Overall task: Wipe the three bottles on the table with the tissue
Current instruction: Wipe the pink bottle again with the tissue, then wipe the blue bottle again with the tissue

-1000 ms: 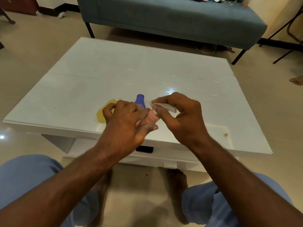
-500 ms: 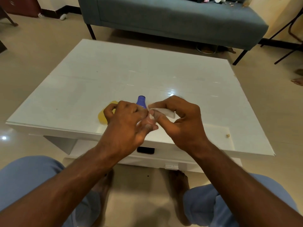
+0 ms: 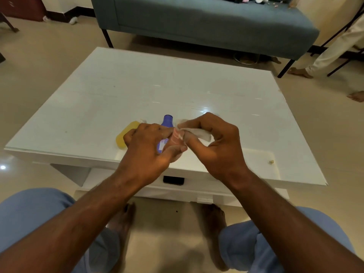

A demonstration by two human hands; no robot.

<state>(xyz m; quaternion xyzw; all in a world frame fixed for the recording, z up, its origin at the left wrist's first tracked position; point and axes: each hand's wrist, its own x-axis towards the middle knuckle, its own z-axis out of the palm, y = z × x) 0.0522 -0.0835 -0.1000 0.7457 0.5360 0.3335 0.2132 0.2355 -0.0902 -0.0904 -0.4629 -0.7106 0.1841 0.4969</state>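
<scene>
My left hand (image 3: 149, 152) is closed around a small pink bottle (image 3: 175, 137), held above the near edge of the white table (image 3: 177, 91). My right hand (image 3: 214, 142) pinches a white tissue (image 3: 201, 133) against the top of that bottle. A purple bottle (image 3: 167, 123) lies on the table just behind my left hand, partly hidden by it. A yellow bottle (image 3: 126, 137) lies on its side to the left, its near end covered by my fingers.
A blue-grey sofa (image 3: 206, 24) stands beyond the table. Another person's legs and bare feet (image 3: 301, 71) are at the far right. A small crumb (image 3: 271, 162) lies near the table's right front corner. My knees and feet are below the table edge.
The tissue in my right hand has shifted slightly over the pink bottle's top. The view has tilted a little, showing a person's legs at the far right.
</scene>
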